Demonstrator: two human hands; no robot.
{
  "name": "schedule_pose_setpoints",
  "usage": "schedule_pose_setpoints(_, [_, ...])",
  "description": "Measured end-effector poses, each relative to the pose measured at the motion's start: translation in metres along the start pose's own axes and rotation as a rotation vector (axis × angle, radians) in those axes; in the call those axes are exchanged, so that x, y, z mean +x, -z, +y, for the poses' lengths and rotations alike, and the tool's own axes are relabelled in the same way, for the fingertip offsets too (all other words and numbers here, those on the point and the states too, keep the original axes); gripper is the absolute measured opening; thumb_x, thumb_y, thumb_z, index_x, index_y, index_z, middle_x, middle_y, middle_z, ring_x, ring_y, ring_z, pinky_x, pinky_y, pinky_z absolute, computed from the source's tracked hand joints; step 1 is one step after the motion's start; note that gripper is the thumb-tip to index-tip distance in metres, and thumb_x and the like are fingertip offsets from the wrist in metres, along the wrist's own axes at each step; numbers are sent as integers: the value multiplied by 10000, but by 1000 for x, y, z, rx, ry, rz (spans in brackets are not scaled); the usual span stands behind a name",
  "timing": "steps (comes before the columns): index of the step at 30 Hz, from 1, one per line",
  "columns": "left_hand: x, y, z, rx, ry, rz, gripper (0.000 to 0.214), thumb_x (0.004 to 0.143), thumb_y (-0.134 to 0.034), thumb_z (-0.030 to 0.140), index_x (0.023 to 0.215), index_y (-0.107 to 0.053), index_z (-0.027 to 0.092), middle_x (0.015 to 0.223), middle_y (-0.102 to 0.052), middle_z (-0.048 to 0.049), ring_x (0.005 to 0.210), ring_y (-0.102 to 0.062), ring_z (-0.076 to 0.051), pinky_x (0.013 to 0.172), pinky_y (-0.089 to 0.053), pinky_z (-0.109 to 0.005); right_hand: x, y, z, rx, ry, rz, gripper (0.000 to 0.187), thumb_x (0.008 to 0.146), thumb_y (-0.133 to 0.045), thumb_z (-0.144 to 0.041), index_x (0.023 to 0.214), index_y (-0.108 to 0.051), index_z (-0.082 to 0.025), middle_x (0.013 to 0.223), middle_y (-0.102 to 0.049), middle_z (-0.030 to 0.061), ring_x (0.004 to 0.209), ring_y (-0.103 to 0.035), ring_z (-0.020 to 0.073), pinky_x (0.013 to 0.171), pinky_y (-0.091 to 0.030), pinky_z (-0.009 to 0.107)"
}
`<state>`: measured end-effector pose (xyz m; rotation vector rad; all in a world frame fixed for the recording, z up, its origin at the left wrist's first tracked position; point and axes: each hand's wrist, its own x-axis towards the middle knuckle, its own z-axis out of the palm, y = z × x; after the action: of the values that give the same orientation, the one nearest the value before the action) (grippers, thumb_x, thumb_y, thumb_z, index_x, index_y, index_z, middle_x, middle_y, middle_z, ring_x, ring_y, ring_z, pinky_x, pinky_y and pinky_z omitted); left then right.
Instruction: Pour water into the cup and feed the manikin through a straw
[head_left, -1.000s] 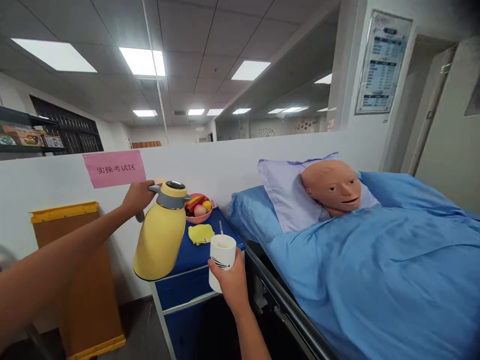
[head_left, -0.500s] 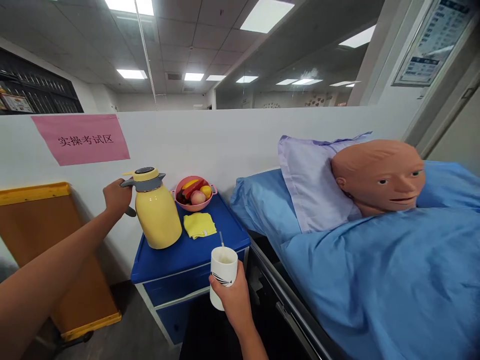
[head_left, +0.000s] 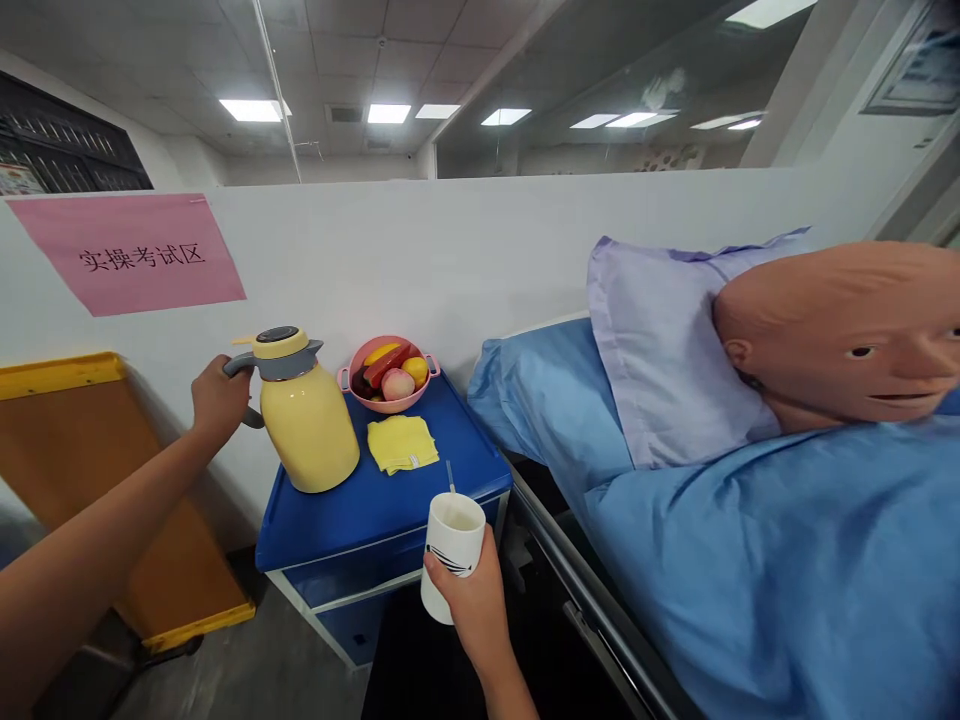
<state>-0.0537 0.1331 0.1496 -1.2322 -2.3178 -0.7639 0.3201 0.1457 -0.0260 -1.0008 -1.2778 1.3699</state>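
My left hand [head_left: 216, 402] is closed round the grey handle of a yellow thermos jug [head_left: 306, 418], which stands upright on the blue bedside cabinet [head_left: 375, 500]. In front of the cabinet my right hand [head_left: 471, 598] grips a white mug [head_left: 451, 552] with a dark pattern; a pale liquid shows inside. A thin spoon handle [head_left: 450, 476] pokes up just behind the mug's rim. A folded yellow cloth [head_left: 403, 443] lies on the cabinet top beside the jug.
A pink bowl of fruit [head_left: 388, 374] sits at the cabinet's back. To the right is a bed with blue sheets [head_left: 750, 570], a lilac pillow [head_left: 660, 340] and a manikin head [head_left: 840, 330]. A white partition with a pink sign [head_left: 127, 255] runs behind. A yellow-edged wooden cart [head_left: 67, 470] stands left.
The jug, tilted and lifted beside the mug a second ago, now stands upright on the cabinet with my left hand still on its handle. The view has moved closer and to the right.
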Motion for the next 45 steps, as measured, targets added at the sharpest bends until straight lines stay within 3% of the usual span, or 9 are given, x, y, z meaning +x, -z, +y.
schedule_pose_setpoints(3, [-45, 1, 19, -30, 101, 328, 386, 932, -399, 304, 1252, -411, 90, 1284, -452, -173, 1205, -433, -288, 858, -474, -397, 3, 4, 1, 20, 4, 1, 470, 646, -753, -351, 1043, -547, -204, 881, -693, 25, 807, -657, 231, 737, -528, 351])
schedule_pose_setpoints(5, [-85, -16, 41, -101, -22, 551, 396, 923, -422, 277, 1308, -440, 188, 1368, -446, -131, 1336, -358, -300, 1057, -383, -464, 5, 8, 2, 41, 11, 11, 482, 638, -755, -347, 1050, -550, -201, 872, -697, 26, 794, -659, 230, 727, -529, 347])
schedule_pose_setpoints(10, [-149, -123, 100, -225, -483, -261, 518, 908, -478, 438, 1374, -431, 217, 1427, -503, -115, 1329, -451, -285, 1113, -370, -438, 8, 23, 4, 25, 29, 40, 466, 627, -748, -315, 1038, -562, -197, 875, -698, 32, 813, -666, 239, 764, -533, 350])
schedule_pose_setpoints(13, [-142, -181, 118, -106, -505, -397, 769, 843, -542, 551, 1450, -331, 127, 1550, -321, -191, 1450, -252, -311, 1168, -268, -484, 6, 37, 5, 4, 79, 59, 495, 607, -738, -271, 1064, -560, -201, 901, -704, 35, 812, -667, 233, 771, -538, 342])
schedule_pose_setpoints(17, [-116, -214, 125, 58, -462, -508, 754, 860, -483, 558, 1420, -388, 62, 1531, -325, -242, 1444, -233, -361, 1140, -288, -520, 7, 63, 0, 3, 152, 117, 534, 547, -734, -226, 1054, -568, -212, 890, -707, 28, 782, -662, 227, 735, -547, 325])
schedule_pose_setpoints(24, [-109, -211, 129, 132, -445, -428, 583, 881, -174, 136, 1401, -413, 20, 1465, -410, -281, 1270, -519, -365, 968, -463, -517, 12, 119, -26, 145, 245, 278, 484, 545, -731, -266, 1009, -599, -224, 952, -707, 52, 855, -654, 252, 743, -547, 336])
schedule_pose_setpoints(29, [-114, -199, 152, 75, -314, -495, 552, 798, -296, 173, 1284, -556, 145, 1067, -714, -188, 941, -688, -400, 796, -516, -546, 16, 174, -56, 143, 258, 290, 489, 552, -727, -272, 1023, -607, -217, 991, -705, 61, 906, -646, 258, 751, -547, 329])
schedule_pose_setpoints(37, [-179, -153, 304, -1091, 428, -660, 424, 762, -586, 485, 1144, -577, 299, 1101, -727, -64, 1054, -676, -327, 823, -586, -456, 29, 274, -119, 42, 291, 290, 494, 638, -750, -352, 1080, -575, -216, 904, -702, 38, 791, -650, 230, 737, -540, 359])
schedule_pose_setpoints(45, [-237, -153, 434, -1533, 609, -925, 290, 738, -594, 441, 994, -677, 334, 1165, -711, -52, 1219, -573, -324, 914, -572, -504, 39, 371, -162, -145, 279, 510, 480, 608, -754, -402, 1030, -616, -219, 838, -699, 35, 745, -647, 240, 665, -511, 355])
